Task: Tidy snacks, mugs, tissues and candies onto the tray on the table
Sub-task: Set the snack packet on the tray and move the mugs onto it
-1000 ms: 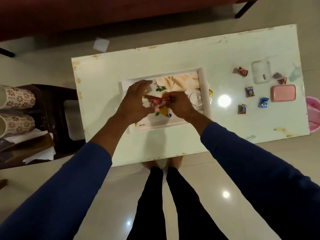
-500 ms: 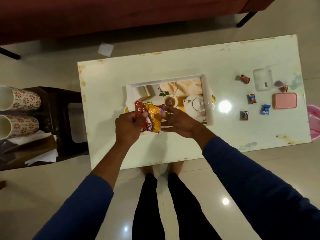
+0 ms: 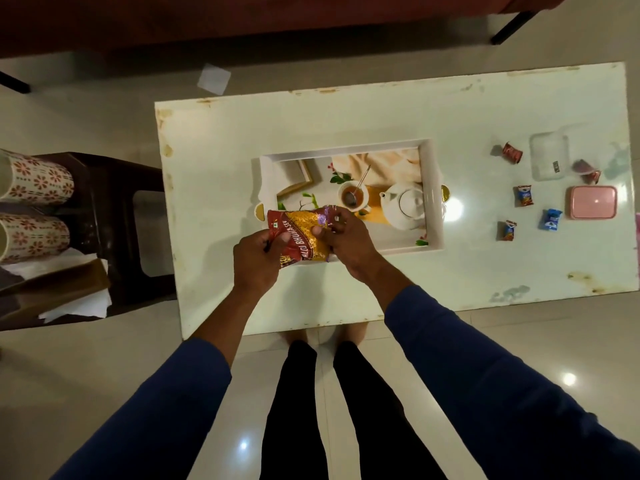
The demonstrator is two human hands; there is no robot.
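Observation:
A white-rimmed tray printed with a teapot and cup picture lies in the middle of the pale table. Both hands hold a red and yellow snack packet over the tray's near left corner. My left hand grips its lower left edge and my right hand pinches its right side. Several wrapped candies lie on the table at the right, among them a red one and a blue one. Two flowered mugs lie on a dark stool at the left, with white tissues beneath them.
A pink box and a clear plastic lid lie at the table's right end. The dark stool stands beside the table's left edge. A white paper square is on the floor beyond the table. My legs stand at the near edge.
My hands were together over the tray's middle a second ago. They have drawn back toward me and to the left, now holding the snack packet in plain view over the tray's near left corner.

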